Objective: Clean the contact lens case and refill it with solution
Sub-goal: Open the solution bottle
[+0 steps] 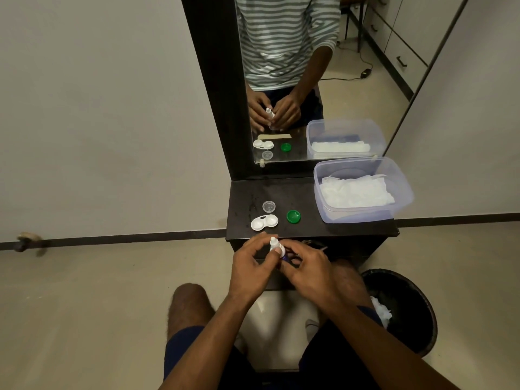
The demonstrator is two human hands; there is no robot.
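Landmark: the case (264,222), white, lies open on the dark shelf (309,223), both wells facing up; every place below is given from it.

Bottle: you hold the bottle (274,244) of solution just in front of the case, off the shelf edge, nozzle tilted up and away from you. It looks kept near so the pour into the wells is a short move.

Left hand: your left hand (249,266) curls round the bottle's upper part, thumb and fingers pinching near the nozzle, likely to work the tip or its cap.

Right hand: your right hand (305,266) grips the bottle's lower body, steadying it against the twist. Whether a cap sits on the nozzle, I cannot tell.

Clear lid: a clear lid (268,206) rests just behind the case, mouth up, out of the pouring path.

Green lid: a green lid (293,216) sits to the right of the case, near it, also upturned. Both lids are off, so the wells are ready to take liquid.

Tub: a plastic tub (363,215) with white tissues (354,191) stands well to the right of the case, within reach for wiping.

Bin: a black bin (422,305) on the floor, right of and in front of the case, holds a used tissue.

Stage: I judge the wiping largely done and the refill about to begin; the wells look dry from here, though that is hard to confirm.

Risk: with the bottle held off the shelf, an early squeeze would drip on the floor, so bring the nozzle over a well first.
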